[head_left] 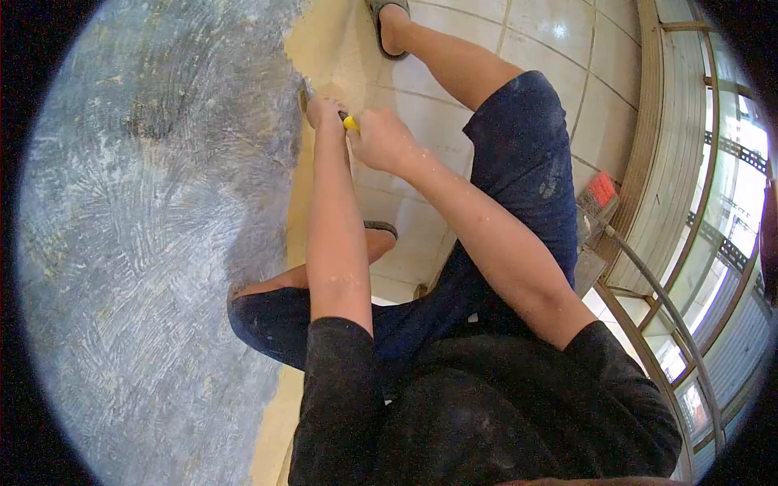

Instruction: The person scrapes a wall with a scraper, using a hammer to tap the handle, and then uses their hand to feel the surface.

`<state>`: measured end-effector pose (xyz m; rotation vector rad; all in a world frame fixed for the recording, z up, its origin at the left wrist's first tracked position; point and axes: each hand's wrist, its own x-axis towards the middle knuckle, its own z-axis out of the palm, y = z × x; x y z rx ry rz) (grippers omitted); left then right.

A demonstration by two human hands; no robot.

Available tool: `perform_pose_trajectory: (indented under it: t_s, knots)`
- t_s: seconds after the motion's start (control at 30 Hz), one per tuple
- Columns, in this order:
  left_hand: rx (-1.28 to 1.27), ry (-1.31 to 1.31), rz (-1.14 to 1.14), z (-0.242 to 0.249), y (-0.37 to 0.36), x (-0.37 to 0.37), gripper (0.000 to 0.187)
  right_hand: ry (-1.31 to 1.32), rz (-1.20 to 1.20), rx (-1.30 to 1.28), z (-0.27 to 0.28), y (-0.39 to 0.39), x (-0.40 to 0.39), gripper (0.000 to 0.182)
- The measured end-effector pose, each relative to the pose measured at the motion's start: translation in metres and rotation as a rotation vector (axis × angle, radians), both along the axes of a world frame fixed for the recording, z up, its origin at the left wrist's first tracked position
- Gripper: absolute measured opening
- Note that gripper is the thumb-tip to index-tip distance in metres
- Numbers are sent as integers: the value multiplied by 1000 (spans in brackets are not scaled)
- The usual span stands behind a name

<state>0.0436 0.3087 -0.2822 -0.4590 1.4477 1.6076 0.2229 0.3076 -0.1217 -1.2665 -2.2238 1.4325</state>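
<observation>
My right hand (381, 139) is closed round the yellow-ended handle (351, 123) of what looks like a scraper. Farther forward on the same tool, my left hand (326, 112) wraps the dark part close to the blade. The metal blade (305, 91) meets the boundary between a mottled grey-blue textured surface (162, 243) and a bare cream strip (312, 49). My fingers cover much of the handle, and the blade's exact shape is hard to make out.
Pale floor tiles (454, 49) lie under my sandalled feet (393, 28). To the right are a red-and-grey object (601, 190), a dark hose or cable (660, 292) and a wooden-framed window (713, 202). My bent knee (259, 316) is close to the textured surface.
</observation>
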Motion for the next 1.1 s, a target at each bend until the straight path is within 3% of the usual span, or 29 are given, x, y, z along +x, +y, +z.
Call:
perform_pose_trajectory:
  t_s: [0.07, 0.13, 0.17, 0.23, 0.27, 0.4, 0.47, 0.5, 0.6, 0.7, 0.73, 0.83, 0.87, 0.93, 1.0, 1.03, 1.1]
  knots:
    - [89, 20, 28, 12, -10, -3, 17, 0, 10, 21, 8, -15, 2, 27]
    - [-23, -67, 39, 9, -21, -14, 17, -4, 31, 42, 3, -15, -5, 27]
    - [-26, -69, 43, 0, -14, -15, 17, 0, 15, 4, -3, -9, -8, 27]
    - [73, -13, 15, -62, -1, -15, 16, -13, -12, -55, -15, -7, -4, 27]
    - [-122, 137, 14, -64, 12, -8, 16, 7, -29, -48, -16, 0, -1, 27]
    - [87, -101, 30, -7, -18, -11, 17, -27, -8, -57, -4, -11, -1, 28]
    - [-5, -112, 79, 9, -28, -8, 19, -23, 10, -31, -11, -20, -4, 29]
    - [-2, -116, 84, -6, -23, -10, 19, -26, 30, 4, -16, -20, -3, 29]
    - [24, 265, -42, -44, -25, 8, 19, -46, 61, -107, -22, 13, 6, 29]
    - [-138, 294, -41, -29, -13, 3, 19, -28, 21, -62, -21, -4, 3, 29]
    - [53, 59, 20, -13, -24, -4, 20, -18, 25, -55, -9, -8, 4, 29]
    - [72, 51, 84, 13, -33, -1, 21, 33, -7, -76, 6, -22, 4, 30]
    - [-26, -10, 78, 19, -27, -4, 20, 12, 17, -34, 0, -22, 2, 30]
    - [-143, -81, 79, 13, -27, -1, 19, -17, 50, -12, -8, -19, 0, 30]
    - [-141, 180, -50, 0, -8, 16, 18, -14, 24, -84, -15, 5, 4, 30]
    - [-145, 175, -57, -13, -15, 9, 18, -19, 18, -88, -19, -2, 6, 30]
    - [32, -89, -42, -34, -21, -15, 19, -42, 5, -15, -27, -11, 0, 31]
